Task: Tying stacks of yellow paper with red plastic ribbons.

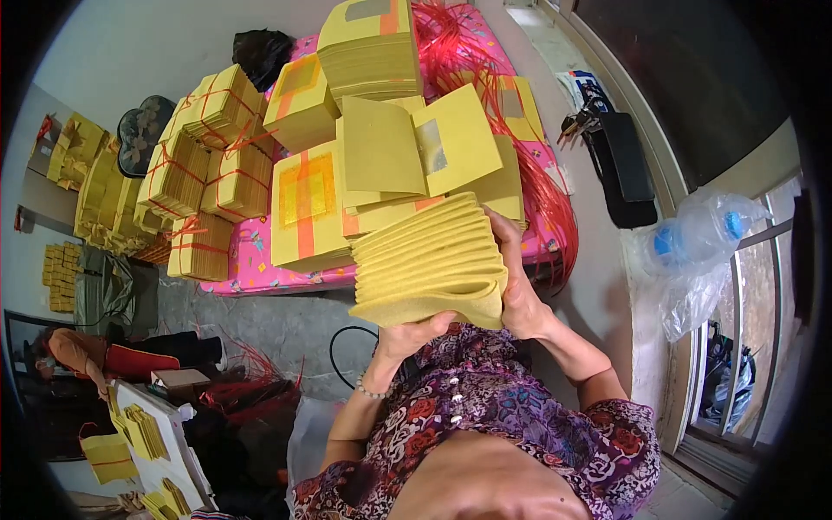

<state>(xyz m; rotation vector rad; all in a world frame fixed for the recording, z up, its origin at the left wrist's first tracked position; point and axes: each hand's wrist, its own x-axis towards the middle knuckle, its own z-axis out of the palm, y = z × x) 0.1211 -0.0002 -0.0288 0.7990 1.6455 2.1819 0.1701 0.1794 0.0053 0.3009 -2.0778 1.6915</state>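
Between my two hands is a thick stack of folded yellow paper (425, 260), its folds fanned in wavy layers. My left hand (412, 336) is closed on its lower edge, the thumb on the near face. My right hand (522, 290) grips the right side, with the thumb in front and most fingers hidden behind. Just beyond the stack, loose yellow sheets (464, 143) with a silver patch lie spread on top of a pile. To their left sits a block of yellow paper (305, 204) bearing a gold square and an orange stripe.
Red-tied yellow bundles (186, 165) and a taller stack (368, 61) stand on a pink patterned mat (256, 251). Red plastic strips (546, 204) hang over its right side. Plastic bottles (698, 230) are by the window. Another person (87, 355) is at a white table (160, 472) at lower left.
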